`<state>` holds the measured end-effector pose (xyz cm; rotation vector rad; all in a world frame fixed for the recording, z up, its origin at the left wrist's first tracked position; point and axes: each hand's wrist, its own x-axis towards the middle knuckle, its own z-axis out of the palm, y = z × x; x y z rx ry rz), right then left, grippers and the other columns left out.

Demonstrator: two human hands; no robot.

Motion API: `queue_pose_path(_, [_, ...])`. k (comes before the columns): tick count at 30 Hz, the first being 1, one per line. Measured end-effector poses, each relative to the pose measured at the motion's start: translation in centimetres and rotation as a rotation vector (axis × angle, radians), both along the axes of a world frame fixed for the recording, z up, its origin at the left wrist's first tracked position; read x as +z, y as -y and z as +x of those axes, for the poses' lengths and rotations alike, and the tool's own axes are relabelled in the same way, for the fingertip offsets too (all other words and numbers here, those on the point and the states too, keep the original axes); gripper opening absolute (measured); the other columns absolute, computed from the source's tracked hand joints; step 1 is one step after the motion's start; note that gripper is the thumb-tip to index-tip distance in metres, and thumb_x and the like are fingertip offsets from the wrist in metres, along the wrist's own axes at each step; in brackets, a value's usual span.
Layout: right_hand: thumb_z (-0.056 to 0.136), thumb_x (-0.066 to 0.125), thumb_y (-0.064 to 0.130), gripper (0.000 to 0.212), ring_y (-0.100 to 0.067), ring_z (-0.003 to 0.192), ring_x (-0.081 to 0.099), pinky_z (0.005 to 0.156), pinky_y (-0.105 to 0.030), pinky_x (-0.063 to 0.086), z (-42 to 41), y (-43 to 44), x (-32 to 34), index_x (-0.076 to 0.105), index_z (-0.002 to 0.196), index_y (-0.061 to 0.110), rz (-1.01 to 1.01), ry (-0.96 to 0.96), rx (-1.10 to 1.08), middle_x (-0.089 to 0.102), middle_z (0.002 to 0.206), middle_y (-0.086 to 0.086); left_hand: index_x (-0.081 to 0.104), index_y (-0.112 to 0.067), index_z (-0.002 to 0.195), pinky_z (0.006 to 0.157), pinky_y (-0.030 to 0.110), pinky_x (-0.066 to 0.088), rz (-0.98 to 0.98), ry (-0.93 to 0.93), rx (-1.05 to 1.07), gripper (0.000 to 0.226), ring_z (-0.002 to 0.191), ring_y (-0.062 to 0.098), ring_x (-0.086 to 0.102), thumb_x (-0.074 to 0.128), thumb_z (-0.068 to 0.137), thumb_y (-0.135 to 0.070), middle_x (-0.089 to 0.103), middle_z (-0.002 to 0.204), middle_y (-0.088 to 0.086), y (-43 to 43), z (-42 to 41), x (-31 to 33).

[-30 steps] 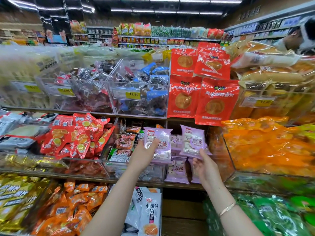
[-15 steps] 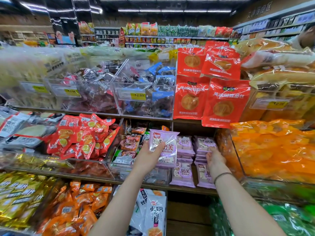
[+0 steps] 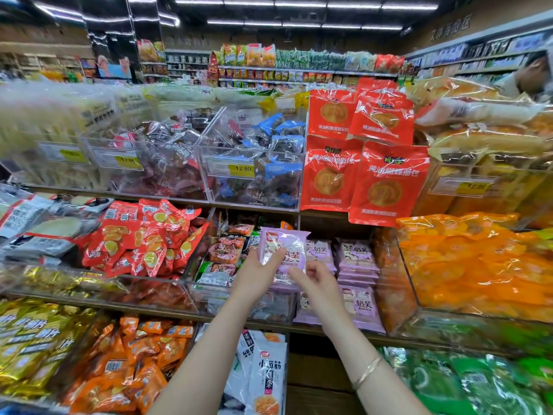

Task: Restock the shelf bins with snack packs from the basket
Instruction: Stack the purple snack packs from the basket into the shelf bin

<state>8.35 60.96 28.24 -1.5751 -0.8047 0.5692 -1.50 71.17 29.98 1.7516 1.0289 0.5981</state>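
A brightly lit shop aisle, with tiered shelves of clear plastic bins crammed with bagged snacks. At centre, the left hand (image 3: 257, 277) holds a lilac snack pack (image 3: 284, 250) upright, thumb across its front and fingers behind. The right hand (image 3: 318, 281) sits at the pack's lower edge with fingers curled; whether it pinches the wrapper or only touches it cannot be told. Just behind and to the right, matching lilac packs (image 3: 356, 253) stand in rows in a middle-shelf bin (image 3: 386, 274), probably where this one belongs. Left of that bin lie small red packs (image 3: 143, 238), right of it orange packs (image 3: 478, 265), and above hang large red bread bags (image 3: 389, 181). The basket is out of view. The pack looks light, soft and puffed, with glossy film that may crinkle and slip; a flat hold on both faces, or a pinch on the sealed top or bottom seam, seems safest, without squeezing the contents
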Motion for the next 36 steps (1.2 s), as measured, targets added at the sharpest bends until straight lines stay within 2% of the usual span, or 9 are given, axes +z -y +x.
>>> queue_pose_path(2, [0.084,0.066,0.039,0.026,-0.008,0.083,0.055,0.066,-0.014,0.04,-0.4,-0.4,0.2,0.056,0.097,0.02,0.003,0.015,-0.027,0.059,0.092,0.006,0.035,-0.015,0.144,0.098,0.037,0.037,-0.004,0.018,0.01,0.089,0.121,0.02,0.046,0.038,0.08,-0.078,0.043,0.145,0.007,0.1,0.0,0.0])
queue_pose_path(7, [0.089,0.062,0.035,0.013,-0.003,0.065,0.055,0.055,-0.012,0.045,0.0,0.1,-0.6,0.058,0.09,0.022,0.068,-0.168,-0.029,0.059,0.083,0.011,0.03,-0.036,0.147,0.114,0.052,0.024,-0.05,0.103,0.032,0.084,0.142,0.023,0.028,0.013,0.079,-0.084,0.029,0.155,-0.002,0.8,-0.1,0.4])
queue_pose_path(14, [0.09,0.063,0.022,0.02,-0.009,0.044,0.049,0.043,-0.02,0.043,5.4,0.6,-2.8,0.049,0.101,0.012,0.23,-0.515,-0.32,0.058,0.071,-0.003,0.033,-0.013,0.144,0.099,0.038,0.035,0.04,0.002,0.023,0.054,0.124,0.024,0.046,0.039,0.098,-0.042,0.049,0.13,0.004,-0.1,0.0,-0.7])
queue_pose_path(21, [0.092,0.059,0.021,0.023,-0.015,0.06,0.057,0.064,-0.029,0.052,10.1,-3.4,-3.3,0.056,0.11,0.007,0.031,-0.28,-0.383,0.061,0.08,-0.007,0.037,-0.011,0.14,0.09,0.034,0.038,0.087,-0.026,0.021,0.05,0.096,0.016,0.047,0.038,0.099,-0.039,0.052,0.094,-0.011,-0.4,0.2,-0.9])
queue_pose_path(25, [0.095,0.053,0.019,0.033,-0.019,0.075,0.062,0.086,-0.04,0.054,10.8,-5.6,-3.2,0.055,0.124,0.004,-0.09,-0.125,-0.263,0.063,0.081,-0.004,0.042,-0.006,0.136,0.099,0.045,0.043,0.084,-0.027,0.018,0.05,0.106,0.028,0.056,0.039,0.098,-0.039,0.059,0.104,0.003,-0.4,0.2,-0.9])
queue_pose_path(27, [0.094,0.054,0.021,0.041,-0.025,0.094,0.062,0.087,-0.033,0.048,11.1,-5.6,-3.3,0.052,0.131,0.004,-0.21,0.074,-0.231,0.066,0.102,-0.01,0.039,-0.008,0.14,0.1,0.045,0.042,0.078,-0.028,0.023,0.052,0.111,0.027,0.055,0.039,0.098,-0.04,0.06,0.109,0.003,-0.5,0.2,-1.0])
queue_pose_path(30, [0.092,0.057,0.031,0.05,-0.029,0.124,0.046,0.098,-0.028,0.037,12.0,-4.7,-3.5,0.052,0.132,0.002,-0.434,0.437,-0.217,0.04,0.141,-0.017,0.037,-0.012,0.141,0.102,0.044,0.04,0.078,-0.017,0.027,0.054,0.115,0.025,0.053,0.04,0.097,-0.042,0.057,0.122,0.003,-0.4,0.3,-1.2])
queue_pose_path(34, [0.089,0.062,0.034,0.047,-0.019,0.1,0.049,0.084,-0.027,0.042,10.3,-2.9,-1.6,0.051,0.127,0.007,-0.319,0.479,-0.212,0.045,0.122,-0.01,0.032,-0.014,0.145,0.097,0.034,0.038,0.062,0.01,0.022,0.057,0.104,0.016,0.049,0.041,0.097,-0.043,0.053,0.098,-0.016,-0.4,0.2,-1.2])
queue_pose_path(36, [0.089,0.059,0.039,0.034,-0.009,0.094,0.051,0.073,-0.014,0.039,7.7,-1.5,-0.7,0.057,0.117,0.02,-0.171,0.399,-0.116,0.049,0.11,0.003,0.028,-0.018,0.148,0.103,0.04,0.037,0.038,0.051,0.024,0.061,0.115,0.019,0.047,0.042,0.095,-0.046,0.054,0.114,-0.015,-0.3,0.2,-1.3])
